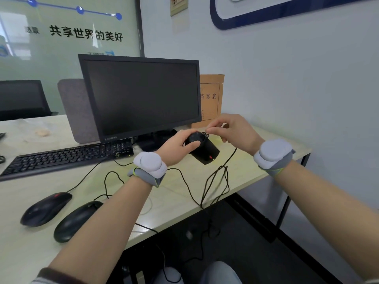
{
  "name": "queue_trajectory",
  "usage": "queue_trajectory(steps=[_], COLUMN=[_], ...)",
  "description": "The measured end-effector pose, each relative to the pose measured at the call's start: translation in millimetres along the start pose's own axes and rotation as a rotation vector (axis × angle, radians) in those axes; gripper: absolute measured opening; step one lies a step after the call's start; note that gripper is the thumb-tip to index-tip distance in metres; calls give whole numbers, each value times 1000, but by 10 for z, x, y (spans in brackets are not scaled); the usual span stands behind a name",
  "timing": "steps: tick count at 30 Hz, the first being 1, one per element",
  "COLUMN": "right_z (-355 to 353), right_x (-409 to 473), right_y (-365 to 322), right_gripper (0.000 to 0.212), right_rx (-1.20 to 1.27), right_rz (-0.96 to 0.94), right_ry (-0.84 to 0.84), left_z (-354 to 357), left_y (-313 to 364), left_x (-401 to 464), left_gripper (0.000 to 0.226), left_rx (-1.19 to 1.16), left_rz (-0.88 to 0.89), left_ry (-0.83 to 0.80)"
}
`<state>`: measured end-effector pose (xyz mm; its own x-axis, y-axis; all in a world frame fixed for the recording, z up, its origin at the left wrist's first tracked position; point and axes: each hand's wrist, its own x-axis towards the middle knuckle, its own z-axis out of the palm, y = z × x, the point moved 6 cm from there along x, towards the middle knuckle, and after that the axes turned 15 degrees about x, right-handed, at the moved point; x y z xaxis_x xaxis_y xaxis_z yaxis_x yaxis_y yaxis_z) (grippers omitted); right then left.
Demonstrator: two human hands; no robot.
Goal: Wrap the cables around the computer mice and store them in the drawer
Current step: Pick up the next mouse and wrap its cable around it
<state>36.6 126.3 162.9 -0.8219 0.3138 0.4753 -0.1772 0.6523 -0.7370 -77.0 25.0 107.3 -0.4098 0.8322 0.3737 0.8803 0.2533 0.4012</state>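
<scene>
1. Black plastic mouse [202, 149] is up off the worktop [178, 193], just right of the monitor [141, 97] base. My left hand [176, 144] grips it round the body, thumb on top, so it stays put while the cord goes round.
2. My right hand [229, 130], also right of the monitor and just above the mouse, pinches the cable [213, 181] w/ fingertips at the mouse's far end. Looks like I'm laying a turn there; how many turns are on already, can't tell.
3. Rest of that cable hangs down from the mouse, loops in a loose bunch on the worktop right of and nearer me than the monitor, then drops over the edge. Slack like that should feed easily, but prob. snags if the loops tangle.
4. Two more black mice wait nearer me, left of the monitor: one w/ a red wheel [46, 209] and a second one [77, 221] just beside it, cords unwrapped and trailing across the worktop twd the keyboard [67, 158]. Parked there to be within reach for later, I'd judge.
5. Drawer isn't in view, so storing is a way off; task is early, approx first mouse of three.
</scene>
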Motion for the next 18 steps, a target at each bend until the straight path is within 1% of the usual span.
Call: queue_trajectory(steps=[2,4,7,9,10,12,14,16,18], right_z=[5,-21,-94,-117,-114,-97,-68,-27,58], right_x=[2,16,38,48,46,37,26,8,-19], right_y=[-33,-29,6,20,34,56,62,48,136], right_gripper=[6,6,13,15,15,16,19,24,25], right_rx=[12,34,71,94,113,181,219,154,71], right_rz=[-47,-61,-42,-24,-15,1,-1,-30,3], right_ry=[-2,38,90,70,46,-32,-101,-139,-150], left_z=[-21,-36,-33,-18,-1,45,105,130,71], left_y=[15,44,105,133,138,158,205,245,244], left_x=[-3,-6,-27,-38,-49,-65,-86,-71,-22], left_gripper=[37,35,29,26,26,26,26,30,33], left_rx=[-14,-53,-216,-391,-518,-790,-990,-1169,-1346], left_rz=[-1,14,64,65,51,21,11,-13,-40], left_ry=[32,42,-17,-59,-70,-83,-104,-110,-55])
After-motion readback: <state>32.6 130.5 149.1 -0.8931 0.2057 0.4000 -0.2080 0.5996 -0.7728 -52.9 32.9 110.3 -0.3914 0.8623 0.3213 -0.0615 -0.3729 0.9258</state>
